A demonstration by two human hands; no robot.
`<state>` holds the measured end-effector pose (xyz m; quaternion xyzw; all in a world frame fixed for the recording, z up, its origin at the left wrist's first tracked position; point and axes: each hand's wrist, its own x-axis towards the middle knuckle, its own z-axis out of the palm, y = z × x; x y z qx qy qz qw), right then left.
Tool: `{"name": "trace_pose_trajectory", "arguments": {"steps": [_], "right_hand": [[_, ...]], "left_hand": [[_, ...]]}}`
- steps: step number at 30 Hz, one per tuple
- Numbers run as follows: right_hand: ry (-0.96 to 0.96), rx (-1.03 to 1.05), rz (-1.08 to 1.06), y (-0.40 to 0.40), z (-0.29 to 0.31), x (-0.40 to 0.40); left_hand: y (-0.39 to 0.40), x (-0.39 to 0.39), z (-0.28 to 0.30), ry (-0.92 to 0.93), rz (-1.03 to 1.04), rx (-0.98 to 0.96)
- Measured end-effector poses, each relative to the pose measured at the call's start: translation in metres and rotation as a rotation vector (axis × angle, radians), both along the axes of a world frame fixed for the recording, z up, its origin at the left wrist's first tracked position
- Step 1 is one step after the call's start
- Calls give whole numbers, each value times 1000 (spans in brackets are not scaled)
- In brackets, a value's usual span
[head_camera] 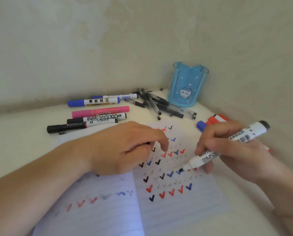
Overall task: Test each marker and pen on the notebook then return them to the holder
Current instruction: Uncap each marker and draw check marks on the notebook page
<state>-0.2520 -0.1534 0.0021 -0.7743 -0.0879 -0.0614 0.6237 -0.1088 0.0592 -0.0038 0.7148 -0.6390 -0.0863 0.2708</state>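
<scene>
We gripped the whiteboard marker (pixel 224 147) in our right hand (pixel 230 150), tip on the notebook (pixel 176 210) to draw a test tick. Our left hand (pixel 123 149) lay curled on the page, steadying it, apparently around a dark cap. The holder (pixel 186 86) stood empty behind.

The left hand (pixel 125 149) covers part of the notebook (pixel 168 210) and hides all but the tip of something dark in its grip. The right hand (pixel 230 152) hides most of a red marker (pixel 218 119) (a blue one (pixel 201 126) too).
</scene>
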Motion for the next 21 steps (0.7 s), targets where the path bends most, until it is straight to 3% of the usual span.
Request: {"name": "trace_pose_trajectory", "arguments": {"steps": [3,10,21], "right_hand": [[93,-10,-82,-3,-5,5],[166,-141,-233,2,-9,7],[208,-241,-219,6,-5,4]], "left_hand": [[-4,1,-5,52,5,-31],[-2,3,-5,-35,27,-23],[-6,3,-8,-62,95,10]]}}
